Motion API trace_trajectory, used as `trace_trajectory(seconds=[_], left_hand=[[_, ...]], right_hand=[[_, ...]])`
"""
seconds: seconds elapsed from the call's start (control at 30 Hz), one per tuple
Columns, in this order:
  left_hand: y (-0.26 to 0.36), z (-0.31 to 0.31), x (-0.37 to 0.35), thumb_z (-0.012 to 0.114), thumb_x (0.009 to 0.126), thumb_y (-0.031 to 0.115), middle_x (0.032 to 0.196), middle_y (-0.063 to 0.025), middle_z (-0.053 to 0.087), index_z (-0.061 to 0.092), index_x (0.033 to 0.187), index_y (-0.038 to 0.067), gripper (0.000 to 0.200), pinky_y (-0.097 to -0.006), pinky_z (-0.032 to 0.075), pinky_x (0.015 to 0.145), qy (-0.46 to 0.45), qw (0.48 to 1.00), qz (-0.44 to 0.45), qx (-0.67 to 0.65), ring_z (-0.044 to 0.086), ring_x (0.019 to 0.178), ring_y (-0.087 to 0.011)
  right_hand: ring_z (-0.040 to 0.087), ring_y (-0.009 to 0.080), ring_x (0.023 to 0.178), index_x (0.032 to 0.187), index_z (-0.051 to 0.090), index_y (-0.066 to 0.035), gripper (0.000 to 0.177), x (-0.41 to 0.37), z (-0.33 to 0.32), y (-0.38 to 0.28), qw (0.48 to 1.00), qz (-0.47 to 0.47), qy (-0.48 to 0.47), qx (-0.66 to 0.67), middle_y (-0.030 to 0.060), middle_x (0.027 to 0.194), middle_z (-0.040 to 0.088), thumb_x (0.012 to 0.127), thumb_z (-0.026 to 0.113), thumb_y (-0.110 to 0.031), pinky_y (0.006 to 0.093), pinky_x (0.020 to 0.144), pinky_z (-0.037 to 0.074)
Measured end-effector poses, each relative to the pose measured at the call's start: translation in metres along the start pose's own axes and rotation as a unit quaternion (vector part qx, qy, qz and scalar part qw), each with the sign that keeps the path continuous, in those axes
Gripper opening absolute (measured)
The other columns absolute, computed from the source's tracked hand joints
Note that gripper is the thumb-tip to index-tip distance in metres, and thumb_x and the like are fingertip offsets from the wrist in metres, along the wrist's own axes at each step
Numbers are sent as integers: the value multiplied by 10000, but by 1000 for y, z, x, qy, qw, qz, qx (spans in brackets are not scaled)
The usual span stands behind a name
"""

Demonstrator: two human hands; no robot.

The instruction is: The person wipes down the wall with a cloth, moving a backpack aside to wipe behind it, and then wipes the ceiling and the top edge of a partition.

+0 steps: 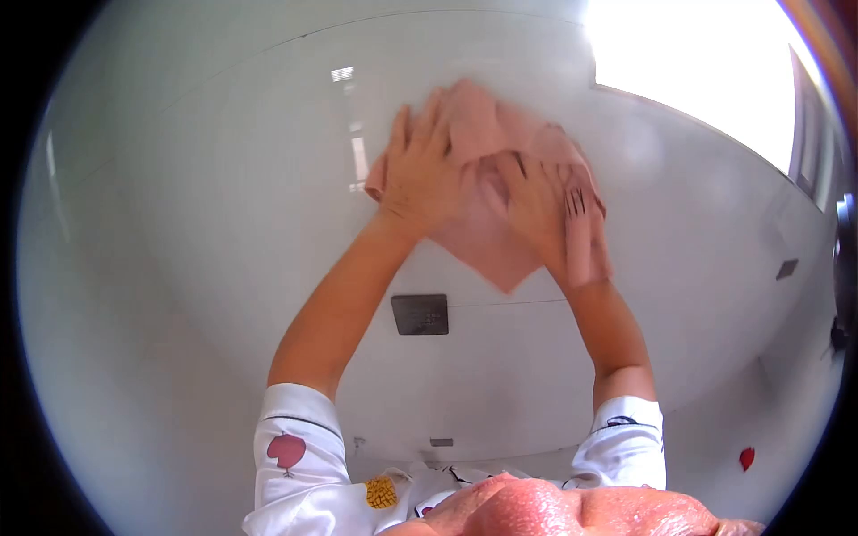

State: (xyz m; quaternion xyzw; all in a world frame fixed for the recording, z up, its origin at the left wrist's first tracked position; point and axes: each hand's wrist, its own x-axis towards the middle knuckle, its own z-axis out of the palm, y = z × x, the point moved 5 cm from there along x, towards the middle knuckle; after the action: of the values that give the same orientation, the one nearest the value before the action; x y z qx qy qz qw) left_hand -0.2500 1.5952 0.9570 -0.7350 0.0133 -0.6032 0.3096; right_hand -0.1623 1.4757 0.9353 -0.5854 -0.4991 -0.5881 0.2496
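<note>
A pink cloth (487, 232) with some dark marks near its right side lies against a pale, glossy surface (223, 179). On the cloth's left part rests my left hand (418, 174), its fingers spread and pointing up and away. My right hand (536, 201) is on the right part of the cloth, with folds around it and over some of its fingers. Its fingertips press into the fabric. Both arms reach forward from white printed sleeves, and the cloth spans the gap between the two hands.
A dark square plate (420, 314) is set in the pale surface below the hands. A bright window (697, 71) is at the upper right. Smaller dark plates (786, 269) appear at the right and low in the middle. A red spot (746, 459) shows at the lower right.
</note>
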Motion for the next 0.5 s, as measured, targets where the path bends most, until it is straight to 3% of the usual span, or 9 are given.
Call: trace_trajectory(seconds=[0.03,0.1,0.13,0.2,0.23,0.27,0.33,0.37,0.5], left_hand=[[-5,2,7,656,847,250,1472,-171,479,584,1288,91,474,-615,293,1104,14,1000,-7,-2,374,1420,-362],[-26,21,15,654,853,255,1474,-173,476,590,1280,96,460,-610,297,1099,44,999,12,-3,370,1420,-363],[-43,17,25,652,856,258,1474,-174,474,594,1276,99,453,-608,298,1097,63,998,16,2,368,1420,-364],[-58,6,58,604,912,280,1478,-148,469,553,1351,118,471,-557,309,1114,75,996,19,50,383,1406,-336],[-65,5,73,580,939,290,1480,-134,467,532,1388,127,480,-531,314,1122,81,994,21,73,391,1400,-322],[-75,8,89,523,964,308,1487,-153,454,507,1406,95,490,-529,300,1135,73,991,20,111,378,1407,-338],[-95,13,120,410,1014,342,1501,-191,428,458,1440,31,530,-526,271,1161,53,981,19,187,353,1421,-370],[-97,10,134,415,1012,346,1501,-192,425,471,1428,36,522,-526,280,1156,55,982,15,179,352,1419,-369],[-115,-7,202,422,1008,356,1479,-198,438,515,1386,51,494,-526,313,1133,84,983,17,160,374,1396,-365]], right_hand=[[545,337,1168,1104,646,-132,293,13,0,0,1000,-1,-22,-5,81,1159,635,862,685,-292,494,1032,401],[555,298,1163,1117,651,-136,308,28,-1,8,981,57,-23,185,60,1178,635,865,677,-310,451,1017,416],[560,266,1165,1151,655,-140,339,43,-16,9,923,111,-3,367,45,1206,632,868,669,-327,411,1012,424],[566,236,1154,1170,667,-150,355,68,-28,17,928,83,56,358,33,1226,630,870,661,-339,369,999,435],[569,238,1142,1157,674,-155,340,94,-18,23,984,-1,87,158,36,1217,631,869,662,-335,367,991,437],[571,240,1129,1144,681,-161,325,111,-6,23,989,-82,113,-49,39,1209,631,867,662,-330,365,982,439],[565,278,1162,1237,612,-93,413,142,-22,29,991,-85,99,-30,95,1251,619,899,595,-331,416,1017,420],[562,297,1178,1284,578,-60,458,156,-29,34,992,-87,92,-21,123,1272,613,915,562,-331,441,1035,410],[559,316,1202,1294,581,-63,463,211,-30,70,965,-137,220,-48,152,1284,603,930,548,-348,454,1033,427]])
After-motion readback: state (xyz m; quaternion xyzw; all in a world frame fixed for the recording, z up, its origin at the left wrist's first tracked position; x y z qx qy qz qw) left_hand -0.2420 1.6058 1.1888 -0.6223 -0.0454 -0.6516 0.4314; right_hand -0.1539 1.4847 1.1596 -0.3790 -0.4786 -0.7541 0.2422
